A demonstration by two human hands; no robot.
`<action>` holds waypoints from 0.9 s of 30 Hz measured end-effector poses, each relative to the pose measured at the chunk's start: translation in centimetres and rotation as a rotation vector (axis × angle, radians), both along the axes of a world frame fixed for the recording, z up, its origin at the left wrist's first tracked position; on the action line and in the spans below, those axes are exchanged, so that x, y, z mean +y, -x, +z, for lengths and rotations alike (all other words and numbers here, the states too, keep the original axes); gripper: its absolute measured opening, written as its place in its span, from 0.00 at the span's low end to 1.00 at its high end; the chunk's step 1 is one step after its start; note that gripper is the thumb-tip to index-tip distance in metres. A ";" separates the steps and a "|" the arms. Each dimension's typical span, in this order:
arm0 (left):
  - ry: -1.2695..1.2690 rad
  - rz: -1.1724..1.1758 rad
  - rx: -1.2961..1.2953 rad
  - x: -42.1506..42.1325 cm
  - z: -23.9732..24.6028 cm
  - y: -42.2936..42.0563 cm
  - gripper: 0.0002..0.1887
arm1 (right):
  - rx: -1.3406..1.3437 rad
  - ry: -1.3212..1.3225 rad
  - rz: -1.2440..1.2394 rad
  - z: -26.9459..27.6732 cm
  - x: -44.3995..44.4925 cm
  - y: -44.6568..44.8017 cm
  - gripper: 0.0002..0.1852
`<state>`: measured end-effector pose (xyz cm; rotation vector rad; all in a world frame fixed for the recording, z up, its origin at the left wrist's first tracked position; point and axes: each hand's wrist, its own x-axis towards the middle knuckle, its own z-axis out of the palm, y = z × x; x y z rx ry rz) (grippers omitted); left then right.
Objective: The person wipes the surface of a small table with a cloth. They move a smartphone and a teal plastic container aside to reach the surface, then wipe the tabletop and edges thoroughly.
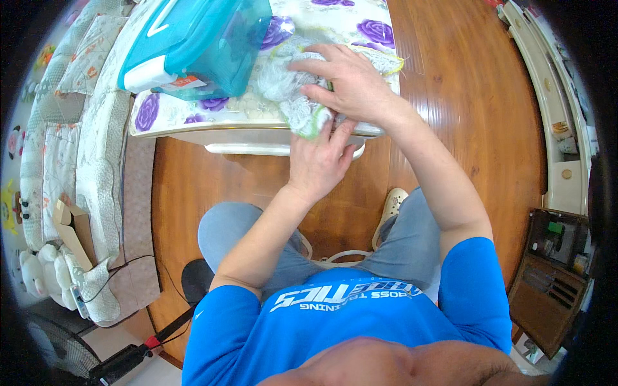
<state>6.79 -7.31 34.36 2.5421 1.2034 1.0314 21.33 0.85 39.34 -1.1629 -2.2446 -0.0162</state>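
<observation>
A crumpled whitish cleaning cloth (285,79) with yellow-green edging lies bunched near the front edge of a table covered in a purple-rose cloth (147,112). Over its right part rests my right hand (345,79), fingers spread and bent onto the fabric. Lower down, at the table's edge, my left hand (318,157) reaches up to the cloth's near corner; its fingertips are partly hidden under the cloth and beside my right hand. Whether my left fingers pinch the fabric cannot be told. Left of the cloth stands a teal lidded plastic box (212,48) with white latches.
On the left, a sofa (101,135) holds cushions, an opened cardboard box (75,231) and white plush toys (43,270). A fan (58,347) stands at lower left. Along the right are a white drawer cabinet (536,91) and a brown open case (545,289).
</observation>
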 end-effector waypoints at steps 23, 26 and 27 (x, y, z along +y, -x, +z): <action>-0.050 0.010 0.099 0.0 0.8 0.3 0.35 | 0.220 0.069 -0.234 -0.5 -1.6 -7.2 0.21; -0.060 0.033 0.098 0.0 0.7 0.1 0.30 | 0.224 0.046 -0.189 -0.6 -2.6 -7.0 0.22; -0.065 0.038 0.094 0.0 0.8 0.0 0.29 | 0.226 0.048 -0.201 -0.7 -2.3 -7.3 0.22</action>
